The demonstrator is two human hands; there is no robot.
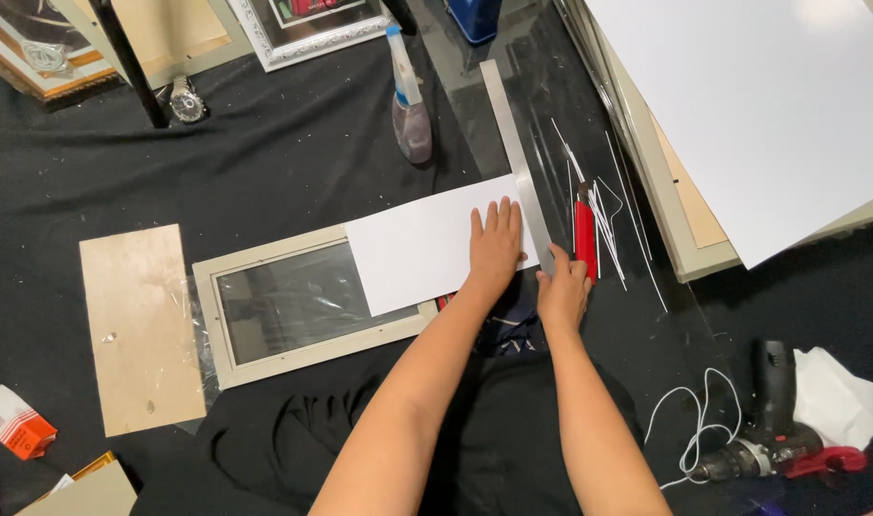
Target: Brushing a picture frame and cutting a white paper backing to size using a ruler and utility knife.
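My left hand (495, 247) lies flat, fingers together, on the right end of a white sheet (415, 248) that covers part of a pale picture frame with glass (293, 306). A long metal ruler (518, 162) runs along the sheet's right edge. My right hand (562, 287) rests at the near end of the ruler, fingers curled against it. A red utility knife (585, 239) lies just right of that hand, among thin white offcut strips (608, 215); the hand does not hold it.
A brown board (142, 325) lies left of the frame. A spray bottle (409, 105) stands behind the sheet. Large white boards (771, 115) fill the right. A power drill (766, 430) with white cord and a cloth sits near right. Framed pictures lean at the back.
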